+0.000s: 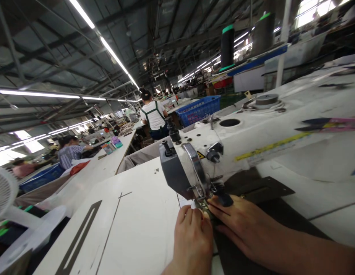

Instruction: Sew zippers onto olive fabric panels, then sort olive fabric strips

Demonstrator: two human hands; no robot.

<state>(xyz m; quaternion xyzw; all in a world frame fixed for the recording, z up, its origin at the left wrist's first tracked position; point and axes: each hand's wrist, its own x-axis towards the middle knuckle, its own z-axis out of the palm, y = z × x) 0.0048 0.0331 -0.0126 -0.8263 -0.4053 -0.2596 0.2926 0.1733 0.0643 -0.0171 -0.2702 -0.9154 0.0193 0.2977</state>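
Note:
A white sewing machine stands before me, its presser foot and needle area low at the front. My left hand is closed just left of the presser foot, fingers curled, pinching the edge of a dark fabric piece. From the right, my right hand reaches under the machine head. Its fingers are close together on the same fabric, with the fingertips beside the needle. The fabric runs beneath my right hand and forearm. What lies right between the fingertips is mostly hidden. A dark flat strip with small holes lies behind my right hand.
Pink-handled snips and a yellow measuring tape lie on the machine arm. A slotted dark template is on the white table. A white fan stands at left. Beyond are a blue basket and co-workers.

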